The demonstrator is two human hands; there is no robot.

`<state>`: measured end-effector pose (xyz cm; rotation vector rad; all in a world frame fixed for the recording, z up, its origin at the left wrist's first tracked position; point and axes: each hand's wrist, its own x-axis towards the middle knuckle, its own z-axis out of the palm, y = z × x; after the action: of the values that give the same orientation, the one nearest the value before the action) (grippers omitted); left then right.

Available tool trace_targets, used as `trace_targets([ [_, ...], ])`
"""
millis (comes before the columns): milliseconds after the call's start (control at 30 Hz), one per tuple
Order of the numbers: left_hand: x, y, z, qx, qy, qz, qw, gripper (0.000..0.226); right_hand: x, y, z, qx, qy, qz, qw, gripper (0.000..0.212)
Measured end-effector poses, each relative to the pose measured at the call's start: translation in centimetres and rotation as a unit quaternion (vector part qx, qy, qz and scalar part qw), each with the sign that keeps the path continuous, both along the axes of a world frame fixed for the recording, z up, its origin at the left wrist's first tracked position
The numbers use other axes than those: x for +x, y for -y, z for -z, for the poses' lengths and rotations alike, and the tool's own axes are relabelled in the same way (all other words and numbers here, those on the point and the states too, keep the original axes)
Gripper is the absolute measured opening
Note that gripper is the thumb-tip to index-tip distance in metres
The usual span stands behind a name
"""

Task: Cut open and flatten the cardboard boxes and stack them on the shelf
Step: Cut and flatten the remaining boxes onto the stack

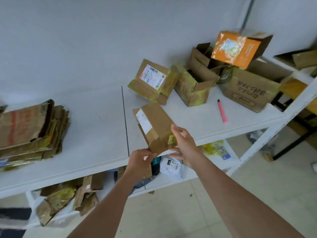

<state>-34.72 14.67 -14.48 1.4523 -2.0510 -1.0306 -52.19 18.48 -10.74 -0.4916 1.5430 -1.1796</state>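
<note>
1. Looking from the left edge of the frame, I see a stack of flattened boxes lying on the white shelf.
2. Lower left, on the tier beneath, crumpled cardboard pieces lie in a heap.
3. At centre, my left hand pinches the near bottom corner of a small taped box, thumb on top and fingers curled under it.
4. My right hand grips that box's right near edge, fingers spread on its side; the box sits tilted at the shelf's front edge.
5. Upper centre, a labelled box leans beside an open box.
6. Right of centre, a pink cutter lies on the shelf.
7. Upper right, an orange box rests atop a large brown box.
</note>
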Motion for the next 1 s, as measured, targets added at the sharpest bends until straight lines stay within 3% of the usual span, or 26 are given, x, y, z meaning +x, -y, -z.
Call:
trace_targets([
  [100, -0.6, -1.3, -1.2, 0.032, 0.037, 0.052, 0.997, 0.03, 0.1, -1.1, -0.9, -0.005, 0.027, 0.071, 0.997, 0.031],
  [167, -0.6, -1.7, -2.1, 0.049, 0.045, 0.081, 0.995, 0.032, -0.2, -1.7, -1.5, -0.042, -0.016, 0.073, 0.996, 0.02],
  [267, -0.1, -1.3, -3.8, 0.08, 0.004, 0.029, 0.996, 0.027, -1.7, -2.4, -2.0, -0.124, -0.174, 0.029, 0.976, 0.028],
  [367, -0.6, -0.8, -5.9, 0.088, -0.023, -0.028, 0.996, 0.019, -4.3, -2.4, -1.7, -0.188, -0.35, -0.062, 0.915, 0.045],
  [467, -2.4, -0.1, -7.4, 0.111, -0.04, -0.067, 0.991, 0.027, -7.2, -1.8, -1.0, -0.195, -0.423, -0.145, 0.873, 0.052],
  [633, -8.1, 1.4, -8.7, 0.204, -0.1, -0.131, 0.965, 0.049, -11.6, -0.9, 1.7, -0.152, -0.464, -0.241, 0.839, 0.06],
  [767, -15.1, 1.4, -9.0, 0.293, -0.17, -0.224, 0.914, 0.089, -15.4, -0.3, 1.7, -0.166, -0.396, -0.279, 0.859, 0.061],
  [933, -20.1, 1.7, -6.9, 0.238, -0.165, -0.324, 0.901, 0.081, -21.8, 1.7, 0.5, -0.138, -0.357, -0.429, 0.818, 0.058],
  [1000, -20.5, 1.9, -6.1, 0.218, -0.175, -0.344, 0.896, 0.074, -24.9, 3.0, 0.0, -0.176, -0.363, -0.392, 0.827, 0.045],
])
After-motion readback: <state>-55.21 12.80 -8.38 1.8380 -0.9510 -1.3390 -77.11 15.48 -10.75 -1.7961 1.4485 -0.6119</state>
